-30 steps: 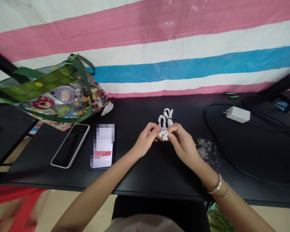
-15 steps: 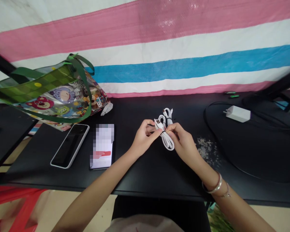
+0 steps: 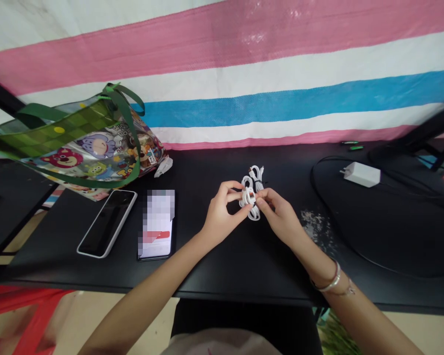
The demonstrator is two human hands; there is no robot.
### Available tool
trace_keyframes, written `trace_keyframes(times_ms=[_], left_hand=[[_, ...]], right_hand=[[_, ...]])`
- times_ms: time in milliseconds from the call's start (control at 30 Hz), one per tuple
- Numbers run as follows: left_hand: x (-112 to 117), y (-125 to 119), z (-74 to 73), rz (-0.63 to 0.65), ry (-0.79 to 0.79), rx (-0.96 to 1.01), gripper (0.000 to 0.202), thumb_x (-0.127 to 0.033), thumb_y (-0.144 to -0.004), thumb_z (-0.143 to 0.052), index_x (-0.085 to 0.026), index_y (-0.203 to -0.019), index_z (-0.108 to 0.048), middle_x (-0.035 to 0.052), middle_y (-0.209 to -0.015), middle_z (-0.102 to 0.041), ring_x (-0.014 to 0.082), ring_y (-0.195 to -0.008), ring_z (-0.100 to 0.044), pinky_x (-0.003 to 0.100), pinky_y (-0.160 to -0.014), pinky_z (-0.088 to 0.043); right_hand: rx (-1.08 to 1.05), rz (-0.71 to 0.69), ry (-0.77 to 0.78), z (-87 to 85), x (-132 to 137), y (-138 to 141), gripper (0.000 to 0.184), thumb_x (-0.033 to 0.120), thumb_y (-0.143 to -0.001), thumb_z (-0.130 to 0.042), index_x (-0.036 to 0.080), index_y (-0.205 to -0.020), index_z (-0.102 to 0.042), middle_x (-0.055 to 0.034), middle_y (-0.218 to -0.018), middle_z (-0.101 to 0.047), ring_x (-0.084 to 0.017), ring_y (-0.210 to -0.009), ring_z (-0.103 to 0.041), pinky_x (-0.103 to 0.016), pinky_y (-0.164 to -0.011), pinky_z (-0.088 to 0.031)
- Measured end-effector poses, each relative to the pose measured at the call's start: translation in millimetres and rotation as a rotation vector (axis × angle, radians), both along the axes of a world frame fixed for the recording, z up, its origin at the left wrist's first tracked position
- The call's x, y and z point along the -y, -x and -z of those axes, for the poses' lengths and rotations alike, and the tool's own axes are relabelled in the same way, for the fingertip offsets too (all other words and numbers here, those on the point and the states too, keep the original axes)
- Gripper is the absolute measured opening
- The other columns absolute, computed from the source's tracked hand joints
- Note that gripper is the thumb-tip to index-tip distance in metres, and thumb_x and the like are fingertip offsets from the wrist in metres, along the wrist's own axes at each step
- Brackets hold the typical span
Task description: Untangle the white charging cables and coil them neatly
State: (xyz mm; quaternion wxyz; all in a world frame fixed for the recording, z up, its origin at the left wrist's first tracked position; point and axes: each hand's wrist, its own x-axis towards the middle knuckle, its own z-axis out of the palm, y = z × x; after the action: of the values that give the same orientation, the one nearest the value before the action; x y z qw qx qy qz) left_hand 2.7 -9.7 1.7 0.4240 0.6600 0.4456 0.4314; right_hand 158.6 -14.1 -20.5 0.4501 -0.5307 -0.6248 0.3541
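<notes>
A coiled white charging cable [image 3: 253, 213] is held up between my two hands, its loops bunched together with a plug end facing me. My left hand [image 3: 224, 209] grips its left side between thumb and fingers. From the right, the thumb and forefinger of my right hand [image 3: 277, 211] pinch the same cable. Just behind lies another bundled white cable [image 3: 258, 173] on the black table [image 3: 214, 268], with a dark tie around it. The held coil partly hides that bundle.
To the left lie a phone in a white case [image 3: 107, 224] and a phone with a lit screen [image 3: 159, 241]. A cartoon-print tote bag [image 3: 96, 153] stands behind them. On the right are a white charger [image 3: 362, 174], a black cord [image 3: 350, 246] and scattered crumbs [image 3: 316, 227].
The held cable has been turned, so its long loop no longer hangs toward me and its plug end shows differently. My hands have shifted only slightly.
</notes>
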Motion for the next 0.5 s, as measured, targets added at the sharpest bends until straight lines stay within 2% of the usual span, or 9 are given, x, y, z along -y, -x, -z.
trace_keyframes(times_ms=[133, 300, 400, 500], left_hand=[[1.9, 1.1, 0.5, 0.010, -0.179, -0.113, 0.024, -0.017, -0.077, -0.065, -0.021, -0.097, -0.052, 0.0033, -0.093, -0.073, 0.0194, -0.092, -0.066, 0.034, -0.088, -0.045], [1.3, 2.2, 4.2, 0.020, -0.480, -0.298, 0.021, -0.016, -0.082, -0.059, -0.022, -0.101, -0.060, 0.0011, -0.088, -0.074, 0.0183, -0.085, -0.064, 0.032, -0.079, -0.048], [0.4, 2.8, 5.9, 0.031, -0.607, -0.361, 0.020, -0.015, -0.085, -0.055, -0.023, -0.101, -0.063, 0.0001, -0.089, -0.073, 0.0154, -0.080, -0.063, 0.028, -0.074, -0.048], [-0.3, 3.3, 7.1, 0.024, -0.663, -0.410, 0.020, -0.016, -0.087, -0.054, -0.023, -0.102, -0.065, -0.0001, -0.086, -0.070, 0.0135, -0.076, -0.062, 0.026, -0.072, -0.048]], right_hand=[[0.081, 0.004, -0.058, -0.4, 0.6, -0.4, 0.017, 0.036, -0.083, -0.050, 0.023, -0.073, -0.054, -0.0029, -0.070, -0.061, -0.018, -0.066, -0.055, -0.031, -0.063, -0.046], [0.256, 0.074, -0.161, -3.7, 3.1, 1.6, 0.009, 0.025, -0.081, -0.049, 0.023, -0.075, -0.055, -0.0041, -0.072, -0.060, -0.020, -0.068, -0.055, -0.031, -0.064, -0.044], [0.316, 0.098, -0.135, -4.9, 5.3, 2.5, 0.008, 0.022, -0.080, -0.049, 0.023, -0.074, -0.055, -0.0034, -0.070, -0.058, -0.019, -0.061, -0.053, -0.028, -0.057, -0.041], [0.313, 0.088, -0.098, -5.0, 6.7, 2.7, 0.008, 0.021, -0.079, -0.048, 0.023, -0.075, -0.054, -0.0024, -0.070, -0.059, -0.017, -0.058, -0.053, -0.025, -0.052, -0.038]])
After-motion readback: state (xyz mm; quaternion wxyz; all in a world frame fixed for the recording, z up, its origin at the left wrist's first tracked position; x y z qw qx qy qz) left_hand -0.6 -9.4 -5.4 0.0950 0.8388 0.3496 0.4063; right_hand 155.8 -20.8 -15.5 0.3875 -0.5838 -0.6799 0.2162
